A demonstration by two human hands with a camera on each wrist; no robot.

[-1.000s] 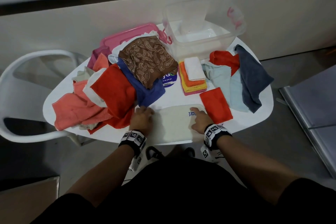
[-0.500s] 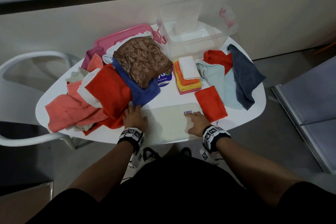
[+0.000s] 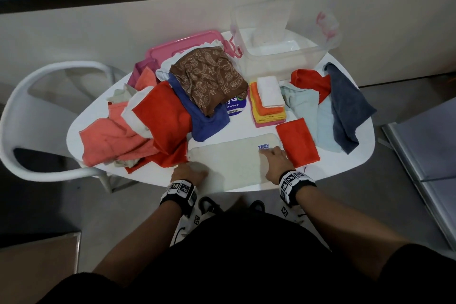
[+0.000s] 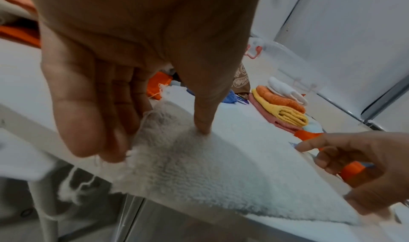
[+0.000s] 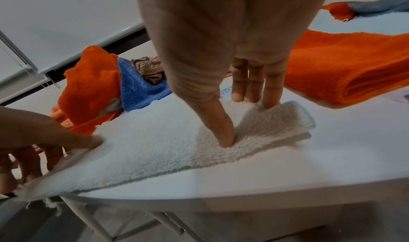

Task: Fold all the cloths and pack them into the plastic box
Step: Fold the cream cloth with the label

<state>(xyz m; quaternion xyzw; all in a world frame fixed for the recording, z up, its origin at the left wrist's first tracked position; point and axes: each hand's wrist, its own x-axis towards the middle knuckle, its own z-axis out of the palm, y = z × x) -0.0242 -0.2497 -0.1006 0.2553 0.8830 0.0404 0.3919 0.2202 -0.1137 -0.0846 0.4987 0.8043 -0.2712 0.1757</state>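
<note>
1. We have the white cloth [image 3: 234,163] spread flat along the near edge of the worktop [image 3: 246,128], its near hem hanging slightly over that edge.
2. Our left hand [image 3: 188,172] sits at the cloth's left end. In the left wrist view the thumb presses down into the pile while the curled fingers [image 4: 115,123] close on the frayed corner, so this hand pinches the cloth.
3. Our right hand [image 3: 275,161] lies on the cloth's right end, just below a small blue printed mark. In the right wrist view its fingers [image 5: 254,88] are straight and pressing down, with nothing gripped.
4. Just beside the right hand lies a folded red cloth [image 3: 297,142], touching the white cloth's right end.
5. Beyond it stands a stack of folded cloths [image 3: 267,103]: pink at the bottom, then yellow and orange, with a small white one on top.
6. The clear plastic box [image 3: 283,39] stands at the far side of the worktop, behind that stack. We cannot tell through its walls what lies inside.
7. To the right, a pale blue, a red and a dark grey cloth lie loose [image 3: 328,106].
8. To the left is a heap of unfolded cloths [image 3: 158,116]: coral, red, blue and a brown paisley one on top.
9. A pink lid [image 3: 182,43] lies behind the heap, and a white chair [image 3: 37,106] stands left of the worktop.
</note>
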